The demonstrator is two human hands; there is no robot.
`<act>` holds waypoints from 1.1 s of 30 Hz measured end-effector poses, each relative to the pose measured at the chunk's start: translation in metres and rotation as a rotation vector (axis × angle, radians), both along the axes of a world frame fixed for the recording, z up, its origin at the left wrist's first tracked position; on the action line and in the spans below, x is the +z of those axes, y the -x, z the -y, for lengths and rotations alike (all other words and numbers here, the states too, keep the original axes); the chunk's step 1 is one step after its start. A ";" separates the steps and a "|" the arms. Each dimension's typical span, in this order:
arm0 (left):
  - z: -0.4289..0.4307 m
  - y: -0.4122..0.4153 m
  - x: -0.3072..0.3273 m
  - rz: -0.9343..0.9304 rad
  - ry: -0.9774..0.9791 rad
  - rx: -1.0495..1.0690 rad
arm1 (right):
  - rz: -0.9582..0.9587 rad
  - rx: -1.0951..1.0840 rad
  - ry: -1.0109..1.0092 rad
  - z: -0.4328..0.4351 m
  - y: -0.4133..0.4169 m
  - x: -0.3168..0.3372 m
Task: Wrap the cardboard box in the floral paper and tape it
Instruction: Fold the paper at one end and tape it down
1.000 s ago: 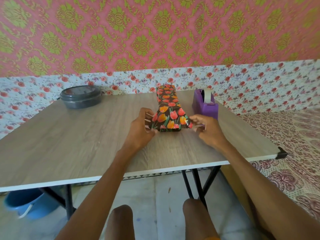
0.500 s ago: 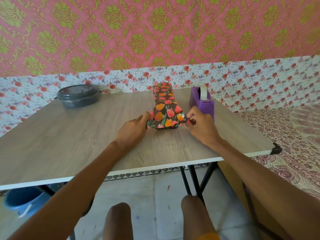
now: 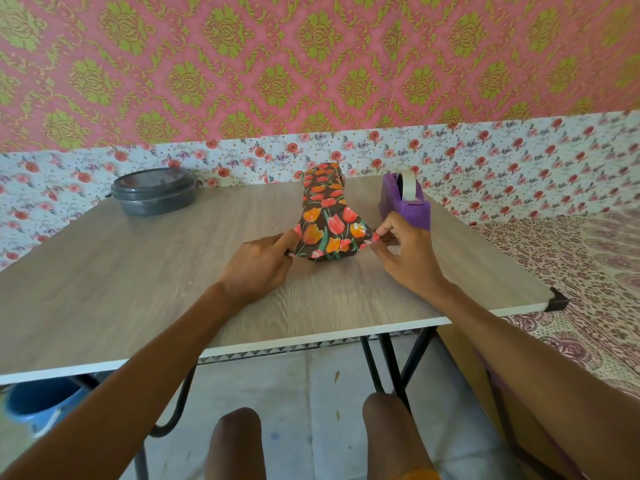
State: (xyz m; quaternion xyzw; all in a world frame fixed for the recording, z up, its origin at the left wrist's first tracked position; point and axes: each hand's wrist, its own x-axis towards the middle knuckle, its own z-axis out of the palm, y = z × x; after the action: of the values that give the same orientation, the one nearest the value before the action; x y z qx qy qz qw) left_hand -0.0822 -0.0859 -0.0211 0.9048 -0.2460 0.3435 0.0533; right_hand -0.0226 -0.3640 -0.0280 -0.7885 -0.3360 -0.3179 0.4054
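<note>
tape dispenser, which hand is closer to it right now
Right. The right hand pinches the floral paper just in front of the purple tape dispenser; the left hand is across the wrapped box from it.

floral paper [image 3: 325,216]: glossy, catches highlights near the front end, creased there; table [image 3: 173,278]: matt wood-grain top, pale edge band, black corner cap [image 3: 557,302]; tape dispenser [image 3: 405,202]: matt purple plastic; round container [image 3: 154,191]: dark grey plastic, shiny lid; bucket [image 3: 38,400]: blue plastic
</note>
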 end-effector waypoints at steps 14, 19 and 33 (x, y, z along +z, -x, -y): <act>-0.002 0.001 -0.002 -0.034 -0.109 -0.053 | -0.097 -0.021 -0.009 0.005 -0.002 0.000; -0.001 0.004 0.000 -0.078 -0.066 -0.078 | -0.050 -0.084 0.081 0.010 0.001 -0.004; -0.019 0.017 0.008 -0.135 -0.018 -0.087 | -0.155 0.027 0.303 0.032 0.006 0.008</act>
State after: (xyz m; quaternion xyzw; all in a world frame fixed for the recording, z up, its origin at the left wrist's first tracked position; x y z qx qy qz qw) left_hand -0.0995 -0.0668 -0.0136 0.9148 -0.2838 0.2770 0.0765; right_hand -0.0285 -0.3960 -0.0198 -0.8581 -0.3583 -0.1965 0.3109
